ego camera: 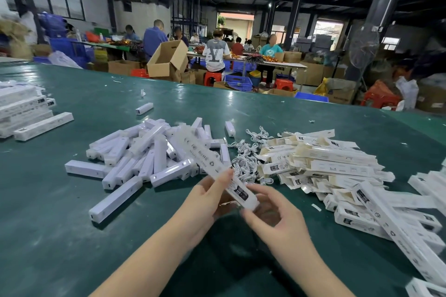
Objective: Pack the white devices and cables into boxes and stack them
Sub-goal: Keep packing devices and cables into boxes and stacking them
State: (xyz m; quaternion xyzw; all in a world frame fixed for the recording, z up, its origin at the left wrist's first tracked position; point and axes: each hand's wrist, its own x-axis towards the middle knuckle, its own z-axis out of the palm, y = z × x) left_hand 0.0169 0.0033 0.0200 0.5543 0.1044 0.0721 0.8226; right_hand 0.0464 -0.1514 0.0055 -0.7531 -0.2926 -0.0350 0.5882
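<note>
I hold a long white printed box (217, 169) slantwise above the green table (72, 236). My left hand (207, 200) grips its middle from below, thumb on top. My right hand (272, 212) curls round its near end. A heap of white bar devices (144, 154) lies left of centre. Coiled white cables (248, 159) sit behind the box. Flattened empty boxes (325, 161) are piled to the right. Closed boxes (391, 219) lie at the near right, and a stack of packed boxes (21, 111) stands at the far left.
Small paper scraps dot the table. One loose device (144, 108) lies alone farther back. Beyond the table's far edge, several people sit at workbenches among cardboard cartons (166, 59), blue crates and red stools. A standing fan (362, 48) is at the right.
</note>
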